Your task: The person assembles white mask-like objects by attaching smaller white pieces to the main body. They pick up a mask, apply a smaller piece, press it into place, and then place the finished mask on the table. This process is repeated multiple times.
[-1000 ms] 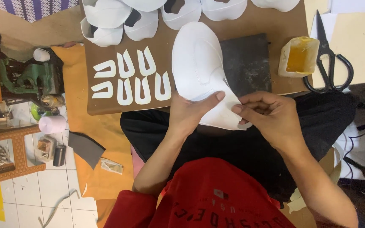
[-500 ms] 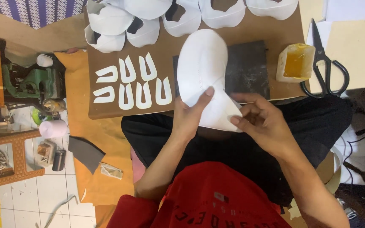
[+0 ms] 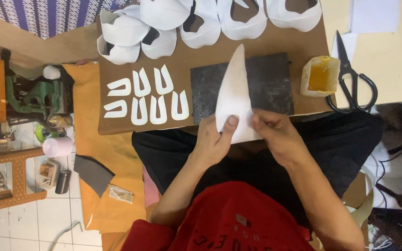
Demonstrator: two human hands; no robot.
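Both hands pinch a white cut shoe-upper piece (image 3: 235, 95), folded lengthwise so that it stands as a narrow pointed shape above a dark grey slab (image 3: 266, 83). My left hand (image 3: 215, 139) grips its lower left edge with the thumb on top. At the lower right edge my right hand (image 3: 275, 135) holds the same piece. The slab lies on a brown board (image 3: 280, 44) at my lap's far edge.
Several white U-shaped cutouts (image 3: 147, 95) lie on the board's left part, and white formed uppers (image 3: 164, 23) line its far edge. A tub of yellow glue (image 3: 321, 75) and black scissors (image 3: 352, 79) sit right. A green machine (image 3: 33, 95) stands left.
The white piece, broad and open a second ago, is now folded into a narrow pointed shape. Both hands have shifted slightly toward the board's middle.
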